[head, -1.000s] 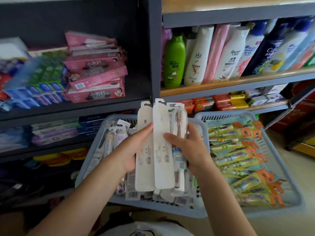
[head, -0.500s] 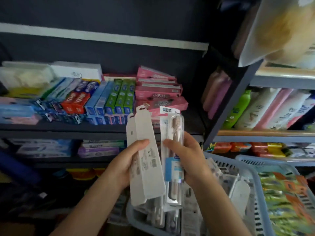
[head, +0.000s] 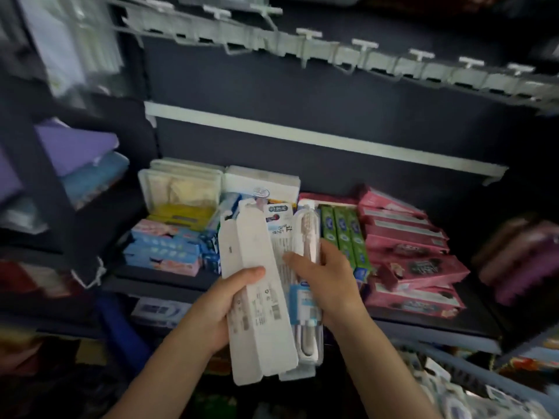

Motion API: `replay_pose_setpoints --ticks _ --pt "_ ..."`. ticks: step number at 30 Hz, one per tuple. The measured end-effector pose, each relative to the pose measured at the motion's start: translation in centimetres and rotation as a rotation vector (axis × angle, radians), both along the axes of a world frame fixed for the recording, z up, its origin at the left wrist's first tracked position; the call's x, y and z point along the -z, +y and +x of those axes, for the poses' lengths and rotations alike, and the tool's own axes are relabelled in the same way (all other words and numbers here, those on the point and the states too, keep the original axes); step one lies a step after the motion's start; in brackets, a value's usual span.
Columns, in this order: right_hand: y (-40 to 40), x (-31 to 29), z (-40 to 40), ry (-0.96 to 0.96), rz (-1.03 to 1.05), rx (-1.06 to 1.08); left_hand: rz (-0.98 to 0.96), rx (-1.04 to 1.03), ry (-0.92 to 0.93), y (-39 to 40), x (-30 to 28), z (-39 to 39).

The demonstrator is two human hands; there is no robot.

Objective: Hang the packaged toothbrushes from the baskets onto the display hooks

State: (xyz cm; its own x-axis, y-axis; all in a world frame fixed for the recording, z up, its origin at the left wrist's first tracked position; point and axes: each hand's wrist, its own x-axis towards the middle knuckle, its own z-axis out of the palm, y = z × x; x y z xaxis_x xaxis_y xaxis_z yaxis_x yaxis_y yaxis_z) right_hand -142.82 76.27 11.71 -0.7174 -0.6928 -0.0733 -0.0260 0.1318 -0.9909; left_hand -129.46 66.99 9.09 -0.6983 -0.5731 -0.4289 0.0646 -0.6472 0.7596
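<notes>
I hold a small stack of packaged toothbrushes upright in front of the shelf. My left hand (head: 217,303) grips the white card-backed packs (head: 257,291) from the left, thumb across their front. My right hand (head: 329,282) grips the clear blister pack (head: 305,255) with a pale toothbrush showing, thumb on the pack beside it. A row of white display hooks (head: 363,46) runs along a rail above, blurred and bare where visible. The blue basket's rim (head: 459,367) with more packs shows at the bottom right.
Behind the packs a dark shelf (head: 423,325) carries pink boxes (head: 405,252), green toothpaste boxes (head: 341,228), blue boxes (head: 163,252) and white packets (head: 181,189). A white rail (head: 302,137) crosses the dark back panel. Folded purple and blue goods (head: 75,158) sit at the left.
The view has swung upward and left, from the baskets to the shelf and hook rail. Both hands have lifted the toothbrush packs up out of the basket, still holding them.
</notes>
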Motion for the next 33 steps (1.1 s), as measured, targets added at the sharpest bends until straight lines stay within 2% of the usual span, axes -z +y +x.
replay_pose_setpoints --ticks 4,10,15,21,24,28,33 --pt "-3.5 -1.3 1.6 -0.076 -0.074 -0.114 -0.015 -0.065 -0.002 -3.3 -1.0 2.1" --pt "-7.0 -3.0 3.1 0.025 -0.061 -0.273 -0.045 -0.143 0.047 -5.3 -2.7 3.9" --pt "-8.7 -4.0 3.6 -0.023 -0.088 -0.39 -0.107 -0.179 0.043 -6.3 -4.0 5.0" --pt "-10.2 -4.9 4.2 0.087 -0.185 -0.419 -0.152 -0.294 0.016 -8.0 -4.9 6.1" --pt "-11.0 -6.5 4.3 0.033 -0.169 -0.467 -0.199 -0.367 0.011 -9.3 -5.6 7.1" --pt "-13.6 -8.8 4.0 -0.067 -0.092 -0.425 -0.213 -0.425 0.034 -11.1 -7.3 8.1" --pt "-15.6 -11.3 4.7 0.01 -0.181 -0.538 -0.243 -0.44 0.081 -12.4 -9.4 8.7"
